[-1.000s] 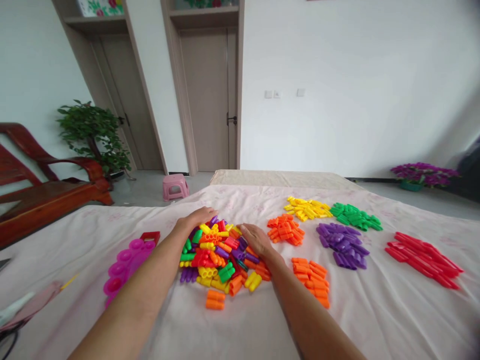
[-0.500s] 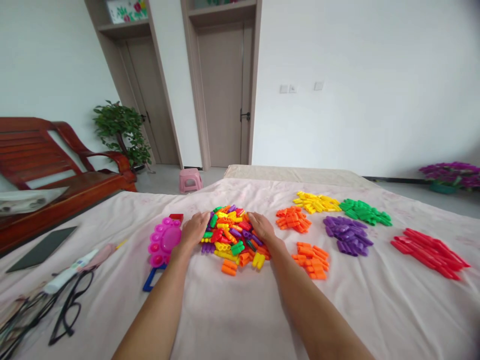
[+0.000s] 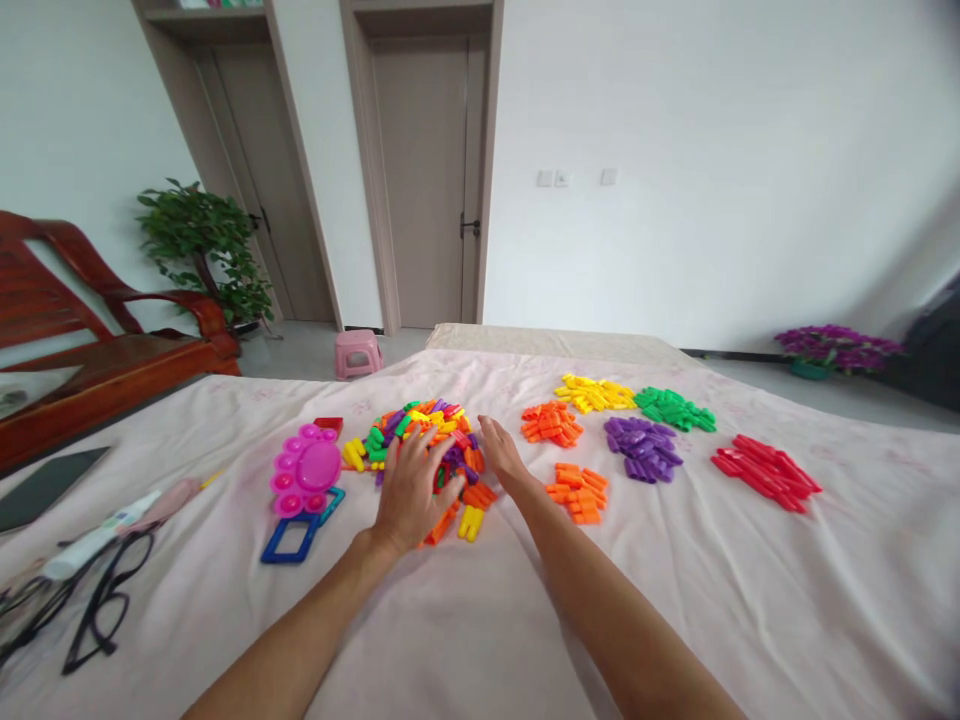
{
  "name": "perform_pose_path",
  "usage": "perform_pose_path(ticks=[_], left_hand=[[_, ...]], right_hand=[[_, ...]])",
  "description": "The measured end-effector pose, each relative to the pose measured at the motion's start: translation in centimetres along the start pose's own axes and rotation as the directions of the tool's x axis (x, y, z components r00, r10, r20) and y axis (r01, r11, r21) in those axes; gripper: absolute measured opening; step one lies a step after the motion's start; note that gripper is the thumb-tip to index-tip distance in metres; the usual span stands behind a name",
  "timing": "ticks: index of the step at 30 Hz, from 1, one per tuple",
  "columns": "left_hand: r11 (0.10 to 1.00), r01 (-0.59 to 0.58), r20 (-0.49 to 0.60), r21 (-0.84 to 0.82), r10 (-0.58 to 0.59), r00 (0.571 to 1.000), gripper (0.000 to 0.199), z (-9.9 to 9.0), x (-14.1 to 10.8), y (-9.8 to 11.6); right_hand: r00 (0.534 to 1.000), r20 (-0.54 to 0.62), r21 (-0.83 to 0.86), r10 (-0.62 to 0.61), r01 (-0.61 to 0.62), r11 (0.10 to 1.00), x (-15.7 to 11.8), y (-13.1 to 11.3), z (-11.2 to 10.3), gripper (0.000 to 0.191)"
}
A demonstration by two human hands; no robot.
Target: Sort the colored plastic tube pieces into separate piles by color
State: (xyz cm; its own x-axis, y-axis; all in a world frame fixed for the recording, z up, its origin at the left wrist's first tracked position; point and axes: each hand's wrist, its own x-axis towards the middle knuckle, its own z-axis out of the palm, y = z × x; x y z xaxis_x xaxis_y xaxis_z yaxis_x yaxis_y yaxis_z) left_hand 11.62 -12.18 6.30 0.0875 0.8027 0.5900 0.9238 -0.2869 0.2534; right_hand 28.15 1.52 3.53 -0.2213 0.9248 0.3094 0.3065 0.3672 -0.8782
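Pale pink cloth (image 3: pixel 465 620): mixed heap (image 3: pixel 439 418) sits toward its far edge. We note left hand (image 3: pixel 411 490) atop, fingers spread wide; right hand (image 3: pixel 504 458) flattened alongside, no piece visibly held. We judge: gathering step; next move calls for cupped palms.

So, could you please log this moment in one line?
left hand: over multicoloured plastic building pieces | right hand: at their right edge | purple pile: farther right

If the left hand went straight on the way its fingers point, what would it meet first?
Probably the mixed-colour pile; the left hand overlaps it in view, with actual contact unclear.
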Motion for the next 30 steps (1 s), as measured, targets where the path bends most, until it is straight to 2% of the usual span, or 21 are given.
perform_pose_path(ticks=[2, 4, 6, 9, 13, 16, 18, 19, 21, 22, 24, 27, 30], left_hand=[[0.988, -0.152, 0.086, 0.007, 0.151, 0.985, 0.057, 0.3, -1.3, 2.1], [0.968, -0.251, 0.141, 0.007, 0.248, 0.958, 0.056, 0.9, -2.1, 3.0], [0.954, -0.3, 0.16, 0.019, 0.293, 0.942, 0.051, 1.6, -1.9, 2.9], [0.938, -0.346, 0.16, 0.035, 0.336, 0.928, 0.042, 2.4, -0.4, 1.9], [0.938, -0.346, 0.137, 0.031, 0.339, 0.931, 0.036, 2.8, 2.1, 0.6], [0.975, -0.223, 0.083, 0.011, 0.221, 0.972, 0.037, 2.3, 3.2, -0.3], [0.999, -0.036, -0.051, -0.011, 0.035, 0.998, 0.039, 1.6, 3.5, -1.4], [0.996, 0.079, -0.149, -0.036, -0.084, 0.985, 0.041, 1.2, 3.5, -2.2], [0.957, 0.265, -0.306, -0.121, -0.29, 0.907, 0.047, 0.7, 3.2, -4.4], [0.934, 0.323, -0.338, -0.154, -0.357, 0.871, 0.049, 0.5, 2.9, -5.6], [0.899, 0.407, -0.332, -0.163, -0.439, 0.835, 0.049, 0.5, 2.2, -8.2], [0.841, 0.525, -0.269, -0.127, -0.539, 0.798, 0.052, 0.9, 1.5, -11.5], [0.825, 0.562, -0.157, -0.067, -0.565, 0.81, 0.053, 1.3, 1.4, -13.1]], right_hand=[[1.0, -0.013, 0.077, 0.014, -0.013, 0.997, -0.9, 0.4, -0.6, 0.061], [1.0, -0.03, 0.097, 0.002, 0.001, 0.995, -1.9, 0.7, -0.8, 0.063], [0.999, -0.032, 0.085, -0.025, 0.027, 0.996, -2.6, 0.7, -0.8, 0.063], [0.998, -0.027, 0.076, -0.052, 0.054, 0.996, -3.0, 0.6, -0.7, 0.064], [0.998, -0.05, 0.102, -0.044, 0.049, 0.994, -2.8, 0.5, -0.9, 0.063], [0.996, -0.086, 0.13, -0.021, 0.033, 0.991, -2.8, 0.5, -1.2, 0.059], [0.992, -0.125, 0.156, 0.015, 0.004, 0.988, -2.9, 0.5, -1.2, 0.054], [0.989, -0.141, 0.173, 0.043, -0.018, 0.985, -2.9, 0.5, -1.2, 0.052], [0.979, -0.173, 0.203, 0.109, -0.072, 0.976, -2.9, 0.5, -1.1, 0.047], [0.973, -0.19, 0.204, 0.133, -0.093, 0.974, -3.0, 0.5, -1.0, 0.046], [0.962, -0.226, 0.167, 0.152, -0.116, 0.979, -3.0, 0.6, -0.8, 0.046], [0.967, -0.232, 0.002, 0.107, -0.109, 0.994, -3.3, 0.6, -0.7, 0.044], [0.992, -0.128, -0.203, 0.002, -0.028, 0.979, -3.5, 0.4, -0.9, 0.039]])
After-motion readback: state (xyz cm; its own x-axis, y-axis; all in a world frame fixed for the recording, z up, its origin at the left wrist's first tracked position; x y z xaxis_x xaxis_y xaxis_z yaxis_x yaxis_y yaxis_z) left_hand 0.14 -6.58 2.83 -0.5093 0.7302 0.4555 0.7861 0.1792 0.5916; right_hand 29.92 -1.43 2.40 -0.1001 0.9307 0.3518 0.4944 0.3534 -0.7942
